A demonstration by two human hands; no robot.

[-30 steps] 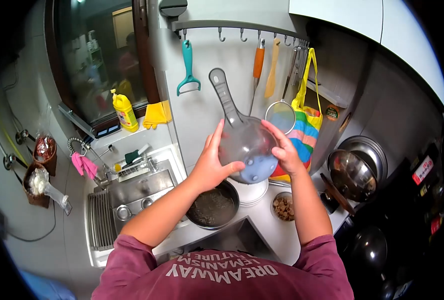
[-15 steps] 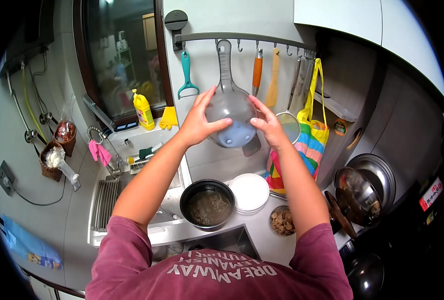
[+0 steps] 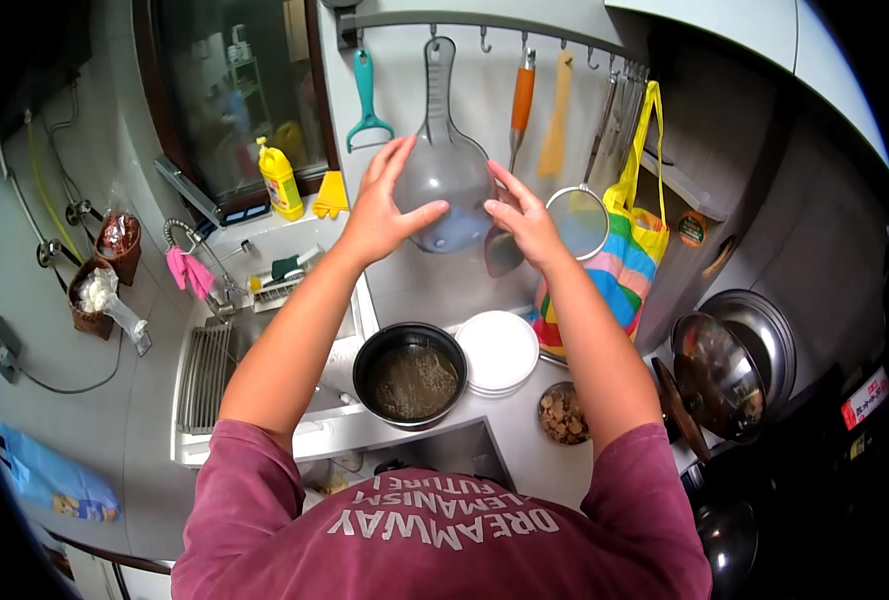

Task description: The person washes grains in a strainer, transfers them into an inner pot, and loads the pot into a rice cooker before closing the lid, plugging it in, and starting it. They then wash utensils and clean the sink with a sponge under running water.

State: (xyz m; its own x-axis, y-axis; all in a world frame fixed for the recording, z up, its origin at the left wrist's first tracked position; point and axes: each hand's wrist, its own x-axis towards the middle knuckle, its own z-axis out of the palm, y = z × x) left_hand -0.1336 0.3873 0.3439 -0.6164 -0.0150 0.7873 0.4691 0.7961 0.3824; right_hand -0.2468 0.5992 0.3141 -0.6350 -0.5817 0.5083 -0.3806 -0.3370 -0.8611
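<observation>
From my remote view, the left arm [image 3: 295, 340] covers part of the sink [image 3: 369, 305] on the left, and the right arm [image 3: 600, 345] hides the bag's [image 3: 615, 280] lower edge. The pot [image 3: 415, 336] is near, its contents murky. Far in the middle is the scoop [image 3: 447, 165], upright, handle up. The left hand [image 3: 380, 210] and right hand [image 3: 527, 230] flank its bowl, fingers spread; I cannot tell whether they grasp it. The right arm partly covers brown pieces [image 3: 563, 413]. Whether the handle hangs from a hook [image 3: 433, 30] is too small to tell.
</observation>
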